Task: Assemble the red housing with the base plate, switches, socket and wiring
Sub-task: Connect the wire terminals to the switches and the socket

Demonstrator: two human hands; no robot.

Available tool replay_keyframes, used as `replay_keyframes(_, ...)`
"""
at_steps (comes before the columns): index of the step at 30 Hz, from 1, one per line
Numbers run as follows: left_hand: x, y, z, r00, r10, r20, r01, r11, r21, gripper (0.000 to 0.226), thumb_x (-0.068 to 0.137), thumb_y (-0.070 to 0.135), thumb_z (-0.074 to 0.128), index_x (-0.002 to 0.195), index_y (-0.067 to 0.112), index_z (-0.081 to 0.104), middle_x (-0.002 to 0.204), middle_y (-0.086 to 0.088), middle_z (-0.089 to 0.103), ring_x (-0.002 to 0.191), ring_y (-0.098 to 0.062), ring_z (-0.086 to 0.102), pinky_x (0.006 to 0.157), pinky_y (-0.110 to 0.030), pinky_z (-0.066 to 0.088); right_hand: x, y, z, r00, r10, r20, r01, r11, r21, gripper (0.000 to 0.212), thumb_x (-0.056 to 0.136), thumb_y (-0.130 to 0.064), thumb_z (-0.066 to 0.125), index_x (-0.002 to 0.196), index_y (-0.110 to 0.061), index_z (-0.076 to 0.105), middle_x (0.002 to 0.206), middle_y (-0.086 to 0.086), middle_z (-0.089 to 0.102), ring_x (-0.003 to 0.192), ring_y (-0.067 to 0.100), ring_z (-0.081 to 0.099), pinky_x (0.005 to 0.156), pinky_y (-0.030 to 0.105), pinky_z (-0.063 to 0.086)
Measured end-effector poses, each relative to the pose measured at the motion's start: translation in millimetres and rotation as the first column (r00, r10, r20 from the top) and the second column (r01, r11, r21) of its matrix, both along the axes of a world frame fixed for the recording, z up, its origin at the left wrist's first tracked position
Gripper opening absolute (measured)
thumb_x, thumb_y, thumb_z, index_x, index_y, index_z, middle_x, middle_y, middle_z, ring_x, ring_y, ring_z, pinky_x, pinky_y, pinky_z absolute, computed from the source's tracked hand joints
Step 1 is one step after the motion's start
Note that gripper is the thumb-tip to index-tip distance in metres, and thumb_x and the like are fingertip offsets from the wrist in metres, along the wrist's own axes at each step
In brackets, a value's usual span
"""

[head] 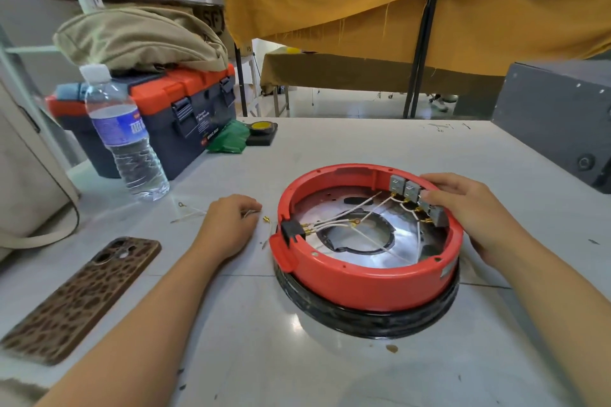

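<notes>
The round red housing (360, 277) sits upside down on a black ring (363, 320) on the table. Inside lies the shiny metal base plate (370, 258). A black socket (292, 230) is fitted in its left wall. Three grey switches (411, 190) line the far right wall, and white wires (344, 225) with brass terminals run from socket to switches. My right hand (469, 208) rests on the housing's right rim, fingers curled over it at the switches. My left hand (228, 221) lies on the table left of the housing, fingers curled on a thin white wire (188, 215).
A small brass terminal (266, 219) and loose wire pieces lie by my left hand. A phone in a brown case (82, 297) is at the near left. A water bottle (124, 135), an orange toolbox (158, 109) and a tape roll (263, 127) stand at the far left; a grey box (558, 116) at the right.
</notes>
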State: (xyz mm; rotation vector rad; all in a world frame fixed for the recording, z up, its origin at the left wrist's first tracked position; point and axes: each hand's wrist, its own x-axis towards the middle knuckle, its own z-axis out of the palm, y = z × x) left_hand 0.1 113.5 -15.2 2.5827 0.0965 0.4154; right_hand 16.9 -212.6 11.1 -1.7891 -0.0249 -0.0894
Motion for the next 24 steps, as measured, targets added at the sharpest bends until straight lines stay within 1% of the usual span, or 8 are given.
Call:
replay_keyframes(5,-2.8,-1.8,1.6,0.997,0.002,0.080,-0.005,1.000,0.027,0.020,0.088,0.014,0.057,0.099,0.017,0.074,0.117,-0.002,0.063,0.114,-0.024,0.048,0.095,-0.033,0.036,1.5,-2.4,-0.9,1.000,0.015,0.007,-0.015,1.000,-0.017,0.027,0.085,-0.006,0.061,0.108,-0.018,0.067,0.103,0.004,0.071,0.086,0.024,0.068,0.082,0.042,0.055)
replay_keyframes(9,-2.4,-5.7,1.2,1.000,-0.005,0.008,0.005,0.999,0.049,0.016,0.085,0.031,0.066,0.092,0.019,0.073,0.117,0.000,0.059,0.115,-0.022,0.045,0.097,-0.039,0.039,2.7,-2.9,-1.4,1.000,0.020,0.002,-0.020,0.999,-0.027,0.028,0.085,-0.008,0.062,0.110,-0.019,0.066,0.105,0.004,0.070,0.089,0.025,0.068,0.085,0.044,0.054)
replay_keyframes(13,-0.3,-5.5,-1.2,1.000,0.010,-0.023,-0.009,0.997,0.072,0.024,0.083,0.034,0.068,0.100,0.017,0.071,0.120,-0.002,0.057,0.116,-0.024,0.043,0.098,-0.040,0.039,1.4,-2.2,-0.6,1.000,0.020,0.000,-0.020,0.999,-0.027,0.028,0.085,-0.008,0.061,0.110,-0.019,0.066,0.105,0.004,0.070,0.088,0.026,0.068,0.086,0.046,0.054)
replay_keyframes(15,1.4,-6.4,-2.4,1.000,0.002,-0.032,-0.001,0.998,0.058,0.021,0.082,0.031,0.068,0.097,0.016,0.072,0.121,-0.002,0.057,0.117,-0.024,0.043,0.098,-0.042,0.040,0.8,-1.9,-0.3,1.000,0.016,-0.001,-0.016,0.999,-0.031,0.028,0.086,-0.007,0.061,0.111,-0.018,0.066,0.104,0.004,0.070,0.086,0.025,0.069,0.085,0.047,0.054)
replay_keyframes(19,2.2,-10.7,-3.5,0.999,0.011,0.033,-0.009,0.998,-0.062,0.006,0.080,0.023,0.071,0.081,0.020,0.067,0.104,0.000,0.061,0.106,-0.022,0.049,0.092,-0.041,0.042,0.7,-1.6,0.5,1.000,0.010,-0.006,-0.010,0.999,-0.041,0.029,0.086,-0.007,0.060,0.113,-0.018,0.065,0.104,0.004,0.070,0.085,0.025,0.068,0.085,0.047,0.054)
replay_keyframes(22,0.4,-10.1,-3.2,0.998,0.007,0.066,0.017,0.932,-0.362,0.005,0.082,0.015,0.069,0.079,0.015,0.066,0.088,-0.002,0.067,0.070,-0.014,0.057,0.063,-0.031,0.046,0.5,-1.7,0.7,1.000,0.009,-0.008,-0.010,0.999,-0.048,0.028,0.086,-0.007,0.060,0.112,-0.018,0.065,0.103,0.004,0.070,0.084,0.024,0.069,0.083,0.047,0.054)
replay_keyframes(23,-0.4,-9.4,-1.9,0.997,0.010,0.080,0.027,0.896,-0.444,0.005,0.082,0.013,0.069,0.079,0.014,0.065,0.086,-0.005,0.069,0.064,-0.014,0.056,0.060,-0.029,0.045,0.5,-1.5,0.9,1.000,0.009,-0.008,-0.010,0.999,-0.048,0.028,0.086,-0.007,0.060,0.111,-0.018,0.065,0.103,0.004,0.071,0.084,0.024,0.069,0.082,0.046,0.054)
replay_keyframes(24,-1.1,-8.4,-0.9,0.995,0.026,0.099,0.027,0.865,-0.500,0.005,0.082,0.011,0.069,0.080,0.012,0.064,0.085,-0.008,0.069,0.066,-0.016,0.059,0.062,-0.030,0.047,0.4,-1.2,1.1,1.000,0.009,-0.009,-0.009,0.999,-0.048,0.028,0.086,-0.007,0.060,0.111,-0.018,0.065,0.103,0.004,0.071,0.084,0.024,0.069,0.082,0.046,0.054)
